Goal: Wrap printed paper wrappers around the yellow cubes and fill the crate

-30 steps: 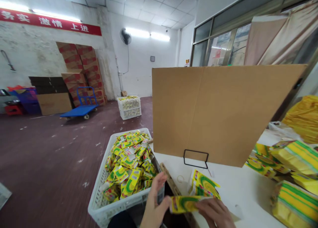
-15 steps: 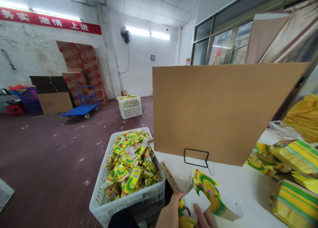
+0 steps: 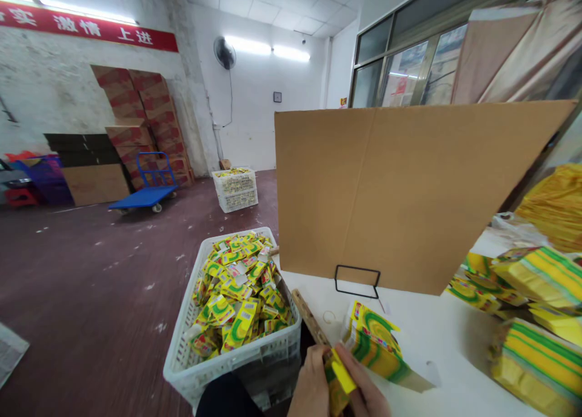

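At the bottom edge, my left hand (image 3: 311, 385) and my right hand (image 3: 364, 390) are both closed on a small yellow and green carton (image 3: 340, 376), partly folded, held just above the near edge of the white table (image 3: 436, 329). Right of it, a stack of flat yellow-green cartons (image 3: 375, 344) lies on the table. A white plastic crate (image 3: 191, 368) on my left is heaped with folded cartons of the same kind (image 3: 236, 296).
A brown cardboard sheet (image 3: 400, 193) stands upright on a black wire stand (image 3: 357, 282) across the table. More carton stacks (image 3: 531, 308) lie at the right. A second crate (image 3: 235, 189), a blue trolley (image 3: 145, 196) and stacked boxes (image 3: 140, 126) stand far off on the dark floor.
The carton went from a flat strip held level to a white-backed blank, then to a partly folded piece. Both hands dropped closer to the bottom edge. The view shifted slightly.
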Available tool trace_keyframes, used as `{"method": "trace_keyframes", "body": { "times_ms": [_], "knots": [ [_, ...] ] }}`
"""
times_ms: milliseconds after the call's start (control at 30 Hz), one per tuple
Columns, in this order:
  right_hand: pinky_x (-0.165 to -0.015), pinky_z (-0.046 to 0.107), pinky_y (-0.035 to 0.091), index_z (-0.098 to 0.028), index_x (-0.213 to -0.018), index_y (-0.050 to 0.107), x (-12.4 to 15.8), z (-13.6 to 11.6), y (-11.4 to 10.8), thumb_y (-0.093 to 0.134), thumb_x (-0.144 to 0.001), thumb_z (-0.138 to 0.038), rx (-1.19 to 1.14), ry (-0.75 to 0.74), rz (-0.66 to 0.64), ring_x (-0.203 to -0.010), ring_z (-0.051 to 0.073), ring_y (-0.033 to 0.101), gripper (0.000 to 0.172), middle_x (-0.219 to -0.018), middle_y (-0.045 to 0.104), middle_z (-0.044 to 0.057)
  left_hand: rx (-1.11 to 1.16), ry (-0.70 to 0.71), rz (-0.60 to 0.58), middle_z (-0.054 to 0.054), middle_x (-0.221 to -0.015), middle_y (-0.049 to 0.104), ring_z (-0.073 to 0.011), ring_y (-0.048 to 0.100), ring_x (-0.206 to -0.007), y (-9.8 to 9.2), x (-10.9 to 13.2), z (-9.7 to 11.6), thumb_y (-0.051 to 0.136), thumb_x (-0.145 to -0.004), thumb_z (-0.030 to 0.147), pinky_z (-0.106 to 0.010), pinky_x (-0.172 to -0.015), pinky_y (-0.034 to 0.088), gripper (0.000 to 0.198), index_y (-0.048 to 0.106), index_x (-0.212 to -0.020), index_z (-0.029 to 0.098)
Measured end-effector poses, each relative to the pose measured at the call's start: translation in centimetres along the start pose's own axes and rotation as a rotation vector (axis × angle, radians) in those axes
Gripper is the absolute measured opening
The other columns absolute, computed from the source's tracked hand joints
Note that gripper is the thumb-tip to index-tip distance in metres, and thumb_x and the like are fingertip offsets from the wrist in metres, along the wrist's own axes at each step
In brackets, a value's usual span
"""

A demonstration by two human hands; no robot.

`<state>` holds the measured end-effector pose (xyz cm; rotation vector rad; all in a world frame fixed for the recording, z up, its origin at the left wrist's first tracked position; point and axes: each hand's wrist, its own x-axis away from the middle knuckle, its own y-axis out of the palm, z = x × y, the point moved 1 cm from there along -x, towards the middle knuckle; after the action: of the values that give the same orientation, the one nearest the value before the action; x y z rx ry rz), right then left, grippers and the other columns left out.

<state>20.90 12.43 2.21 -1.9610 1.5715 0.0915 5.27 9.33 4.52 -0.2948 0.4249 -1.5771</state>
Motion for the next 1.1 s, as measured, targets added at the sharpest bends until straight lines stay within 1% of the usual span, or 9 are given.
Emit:
{"method": "trace_keyframes", "body": {
  "times_ms": [133,267,467,633,767,867,967,1033,1100],
  "knots": [
    [-0.102,0.035,0.056,-0.026,-0.133,0.069,-0.5,-0.2,-2.1,0.057,-0.095,-0.032,0.107,-0.09,-0.009,-0.128,0.028,0.064,0.04,-0.143,0.063,0.01,-0.079,-0.111,0.026,-0.015,-0.122,0.064,-0.0358,0.06,-0.117,-1.9,0.9,2.6,0.071,-0.055,0.013,-0.049,-0.104,0.047,0.068,0.059,-0.121,0.019],
    [-0.093,0.038,0.062,-0.03,-0.106,0.082,-0.8,-1.7,-3.5,0.062,-0.093,-0.038,0.1,-0.121,-0.136,-0.117,0.031,0.071,0.025,-0.132,0.071,0.011,-0.109,-0.111,-0.023,-0.009,-0.111,0.072,-0.0338,0.066,-0.102,-3.8,1.3,4.3,0.082,-0.054,0.021,-0.047,-0.096,0.052,0.057,0.067,-0.11,0.023],
    [-0.097,0.049,0.06,-0.027,-0.097,0.083,-0.2,-4.6,-4.4,0.077,-0.081,-0.03,0.014,0.021,-0.186,-0.121,0.038,0.068,0.018,-0.127,0.073,0.012,-0.153,0.056,-0.058,-0.009,-0.109,0.075,-0.0321,0.07,-0.098,-4.5,1.5,5.5,0.08,-0.058,0.019,-0.045,-0.093,0.055,0.054,0.07,-0.111,0.02],
    [-0.113,0.047,0.048,-0.02,-0.13,0.07,0.7,-5.8,-3.9,0.065,-0.092,-0.033,-0.037,0.118,-0.157,-0.141,0.032,0.052,0.041,-0.154,0.05,0.017,-0.19,0.087,-0.054,-0.008,-0.111,0.074,-0.0271,0.07,-0.099,-4.5,1.4,5.5,0.08,-0.065,0.022,-0.041,-0.094,0.055,0.053,0.066,-0.116,0.02],
    [-0.111,0.04,0.048,-0.022,-0.125,0.071,0.8,-6.0,-3.7,0.053,-0.098,-0.032,-0.08,0.158,-0.182,-0.139,0.026,0.054,0.034,-0.148,0.057,0.013,-0.228,0.094,-0.072,-0.007,-0.11,0.074,-0.0262,0.071,-0.099,-4.2,1.2,4.8,0.082,-0.067,0.023,-0.041,-0.095,0.055,0.055,0.064,-0.119,0.018],
    [-0.103,0.039,0.054,-0.02,-0.143,0.056,0.3,-5.4,-3.8,0.059,-0.094,-0.033,-0.083,0.201,-0.111,-0.124,0.025,0.064,0.05,-0.143,0.06,0.014,-0.224,0.092,-0.052,-0.007,-0.109,0.074,-0.0266,0.071,-0.097,-4.3,0.9,3.9,0.08,-0.071,0.026,-0.042,-0.092,0.056,0.05,0.064,-0.118,0.017],
    [-0.09,0.039,0.057,-0.019,-0.14,0.055,-1.3,-3.5,-5.4,0.063,-0.091,-0.038,0.044,0.259,0.072,-0.098,0.023,0.068,0.053,-0.128,0.066,0.015,-0.199,0.032,0.253,-0.013,-0.124,0.067,-0.0312,0.065,-0.113,-5.8,0.4,2.7,0.078,-0.077,0.031,-0.048,-0.101,0.053,0.059,0.057,-0.129,0.013],
    [-0.09,0.042,0.054,-0.017,-0.122,0.065,-2.8,-1.7,-7.2,0.061,-0.092,-0.036,0.294,0.34,0.253,-0.095,0.024,0.064,0.036,-0.118,0.067,0.016,-0.3,-0.03,0.584,-0.023,-0.144,0.051,-0.04,0.049,-0.135,-7.2,0.2,1.7,0.083,-0.074,0.037,-0.059,-0.115,0.039,0.084,0.043,-0.142,0.006],
    [-0.094,0.047,0.048,-0.014,-0.11,0.068,-4.2,-0.1,-8.7,0.062,-0.09,-0.033,0.527,0.435,0.306,-0.099,0.027,0.06,0.028,-0.11,0.066,0.017,-0.391,-0.065,0.749,-0.029,-0.155,0.036,-0.0459,0.032,-0.146,-8.1,0.1,0.8,0.088,-0.07,0.041,-0.064,-0.122,0.024,0.107,0.029,-0.15,0.002]
  ]
}}
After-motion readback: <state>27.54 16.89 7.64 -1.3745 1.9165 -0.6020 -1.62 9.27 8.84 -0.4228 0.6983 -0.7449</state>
